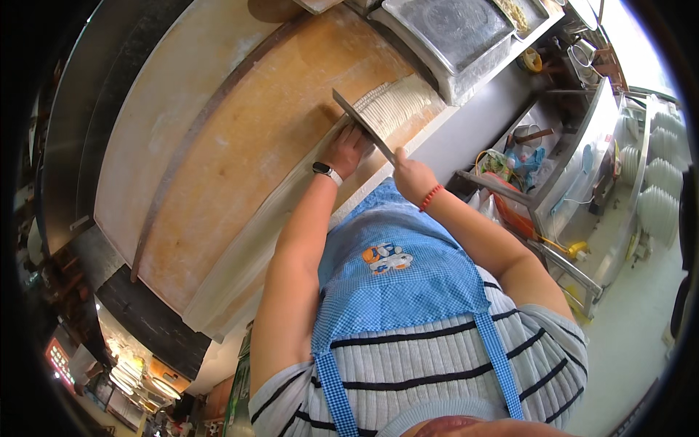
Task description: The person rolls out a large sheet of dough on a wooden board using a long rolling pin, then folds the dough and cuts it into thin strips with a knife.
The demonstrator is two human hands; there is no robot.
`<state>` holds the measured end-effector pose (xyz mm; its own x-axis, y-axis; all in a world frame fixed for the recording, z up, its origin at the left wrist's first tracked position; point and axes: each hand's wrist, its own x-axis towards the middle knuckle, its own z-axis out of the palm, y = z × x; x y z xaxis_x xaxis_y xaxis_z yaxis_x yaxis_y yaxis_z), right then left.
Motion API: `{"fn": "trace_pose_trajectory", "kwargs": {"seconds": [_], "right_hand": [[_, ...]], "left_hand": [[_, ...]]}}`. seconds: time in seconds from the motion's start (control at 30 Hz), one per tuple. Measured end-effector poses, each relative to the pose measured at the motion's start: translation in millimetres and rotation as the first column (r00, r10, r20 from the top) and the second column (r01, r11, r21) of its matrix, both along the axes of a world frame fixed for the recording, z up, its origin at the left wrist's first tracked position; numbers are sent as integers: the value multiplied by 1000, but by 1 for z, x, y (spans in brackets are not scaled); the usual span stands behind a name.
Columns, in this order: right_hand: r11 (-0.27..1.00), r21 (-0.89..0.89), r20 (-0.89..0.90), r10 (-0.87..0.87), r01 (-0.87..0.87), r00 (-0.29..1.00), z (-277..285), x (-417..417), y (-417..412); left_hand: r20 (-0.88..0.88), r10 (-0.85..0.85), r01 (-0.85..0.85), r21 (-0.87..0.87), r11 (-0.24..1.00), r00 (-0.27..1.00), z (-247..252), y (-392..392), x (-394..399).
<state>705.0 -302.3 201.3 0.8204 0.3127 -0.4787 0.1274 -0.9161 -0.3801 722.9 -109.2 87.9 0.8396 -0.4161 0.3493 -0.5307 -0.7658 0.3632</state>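
Note:
My right hand [413, 175] grips the handle of a cleaver [365, 127], whose blade stands across a long folded dough sheet [256, 232]. Just left of the blade, my left hand [344, 150] holds the dough down with bent fingers; the fingertips are partly hidden. Thin cut noodles [397, 104] lie side by side in a row beyond the blade. The uncut dough runs back under my left forearm towards the lower left of a floured wooden board [229, 158].
A long dark wooden rod [191, 128] lies across the board. Metal trays [450, 33] stand at the board's far right end, one with noodles in it. At right, a metal-framed cart [568, 153] holds bags and tools, beside stacked plates [658, 213].

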Motion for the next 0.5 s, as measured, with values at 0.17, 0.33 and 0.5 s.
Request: {"fn": "trace_pose_trajectory", "kwargs": {"seconds": [0.17,0.33,0.5], "right_hand": [[996,87,155,0,-14,988,-33,39,29],[996,86,30,6,-9,1000,5,6,-2],[998,58,39,-14,12,999,-15,11,18]], "left_hand": [[-7,-53,53,-67,996,999,11,1,5],[-33,-23,22,-19,1000,999,4,5,-1],[-12,0,-1,-52,999,1000,-4,4,-4]]}}
